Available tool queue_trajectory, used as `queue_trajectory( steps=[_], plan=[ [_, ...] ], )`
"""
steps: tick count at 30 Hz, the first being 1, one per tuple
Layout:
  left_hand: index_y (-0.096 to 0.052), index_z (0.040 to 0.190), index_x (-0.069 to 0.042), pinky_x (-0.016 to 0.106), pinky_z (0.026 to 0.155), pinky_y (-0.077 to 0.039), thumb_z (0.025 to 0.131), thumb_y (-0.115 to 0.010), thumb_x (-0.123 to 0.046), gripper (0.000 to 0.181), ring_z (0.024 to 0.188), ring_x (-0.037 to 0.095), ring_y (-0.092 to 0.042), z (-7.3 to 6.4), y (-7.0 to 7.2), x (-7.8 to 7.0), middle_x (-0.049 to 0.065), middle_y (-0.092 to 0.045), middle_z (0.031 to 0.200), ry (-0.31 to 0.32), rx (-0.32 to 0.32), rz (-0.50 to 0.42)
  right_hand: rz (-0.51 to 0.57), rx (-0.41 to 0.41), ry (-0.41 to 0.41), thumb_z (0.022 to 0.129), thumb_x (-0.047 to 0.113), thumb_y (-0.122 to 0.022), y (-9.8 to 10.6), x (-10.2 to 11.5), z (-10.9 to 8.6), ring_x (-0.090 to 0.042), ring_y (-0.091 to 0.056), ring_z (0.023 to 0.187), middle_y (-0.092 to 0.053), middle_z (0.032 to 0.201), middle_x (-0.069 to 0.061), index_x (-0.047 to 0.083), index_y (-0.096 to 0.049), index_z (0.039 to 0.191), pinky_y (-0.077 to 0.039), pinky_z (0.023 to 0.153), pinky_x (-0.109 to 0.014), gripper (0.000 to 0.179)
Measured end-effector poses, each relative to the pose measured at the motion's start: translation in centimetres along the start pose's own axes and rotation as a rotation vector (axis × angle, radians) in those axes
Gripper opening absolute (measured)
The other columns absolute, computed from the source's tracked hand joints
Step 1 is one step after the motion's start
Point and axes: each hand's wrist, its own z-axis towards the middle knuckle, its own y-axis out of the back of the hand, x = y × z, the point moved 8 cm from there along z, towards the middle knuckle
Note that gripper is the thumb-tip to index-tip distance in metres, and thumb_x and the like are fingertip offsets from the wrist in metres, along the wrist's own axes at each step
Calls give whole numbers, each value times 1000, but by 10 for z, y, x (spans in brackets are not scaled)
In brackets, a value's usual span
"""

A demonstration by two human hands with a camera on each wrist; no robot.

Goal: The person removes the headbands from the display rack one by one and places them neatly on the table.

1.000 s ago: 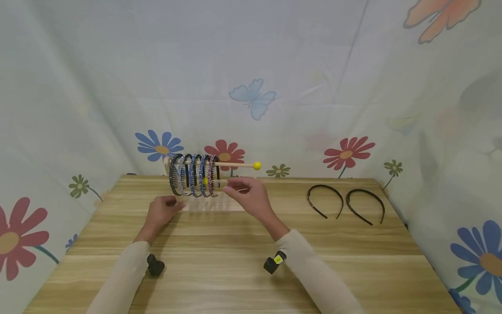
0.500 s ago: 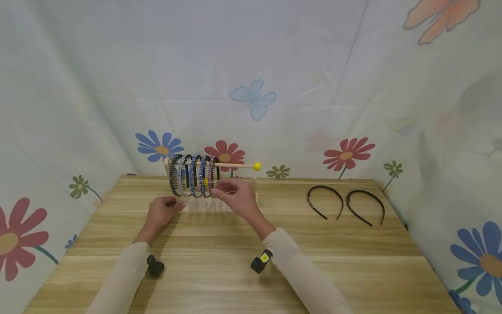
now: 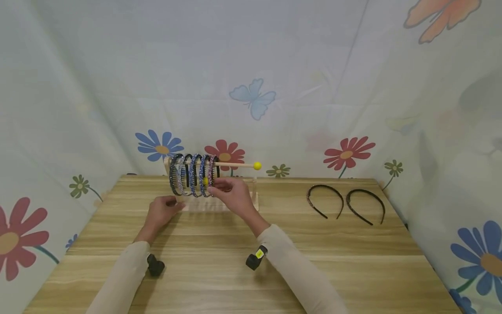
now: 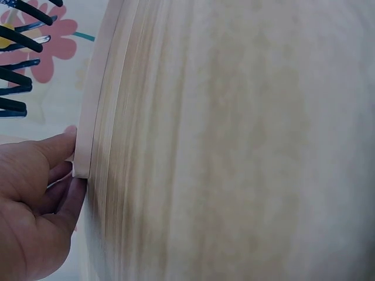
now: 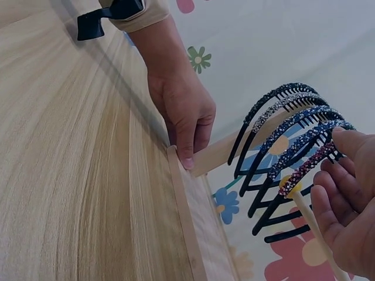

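Observation:
A wooden headband stand [image 3: 241, 165] sits near the back of the table, its upper rod ending in a yellow ball [image 3: 257, 165]. Several toothed, sparkly headbands hang side by side on it: black, silver, blue and, rightmost, a pink headband [image 5: 297, 174]. My left hand [image 3: 160, 213] pinches the left end of the stand's wooden base [image 4: 95, 99] between thumb and fingers. At the pink headband, my right hand [image 3: 234, 196] has its thumb on one side and its bent fingers on the other, pinching it. Part of the lower peg is hidden behind the right hand.
Two dark headbands lie apart on the table's right side, a left one [image 3: 328, 186] and a right one [image 3: 366, 190]. Behind the wood-grain table [image 3: 219, 270] hangs a flowered cloth [image 3: 298, 52]. Both wrists wear small black cameras.
My right hand has moved left along the stand, from right of the headbands to the pink one. My left hand, the stand and the two headbands on the table have stayed put.

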Motion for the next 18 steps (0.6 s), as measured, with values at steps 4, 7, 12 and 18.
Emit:
queue_trajectory(
  steps=[4,7,12,18],
  plan=[
    [-73,91,-2,34,60,-37,95,-74,-25,23,65,18,-47,0,0,0,1,-58,69,0,5,1,-9,9,3,94,25,-77,-1,0,1,-11,-71,97,-76,113,-7,10,-73,122,-57,81,-29,32],
    [-75,95,-1,34,61,-39,95,-74,-24,24,66,19,-49,-1,0,-1,5,-64,72,0,4,4,-35,6,9,94,27,-77,-2,1,1,-10,-70,96,-76,111,-3,12,-74,119,-57,80,-28,30],
    [-75,110,4,38,71,-48,95,-74,-26,33,81,25,-63,-1,1,-2,18,-75,98,6,-4,17,-56,4,27,94,28,-77,-2,2,2,-10,-71,91,-76,105,0,11,-76,115,-57,77,-27,27],
    [-75,113,3,39,75,-50,95,-75,-27,34,88,27,-67,-2,2,-3,20,-76,104,13,-10,18,-81,2,43,95,27,-75,1,3,3,-9,-71,90,-77,104,-1,9,-76,114,-57,78,-25,26]
  ],
)
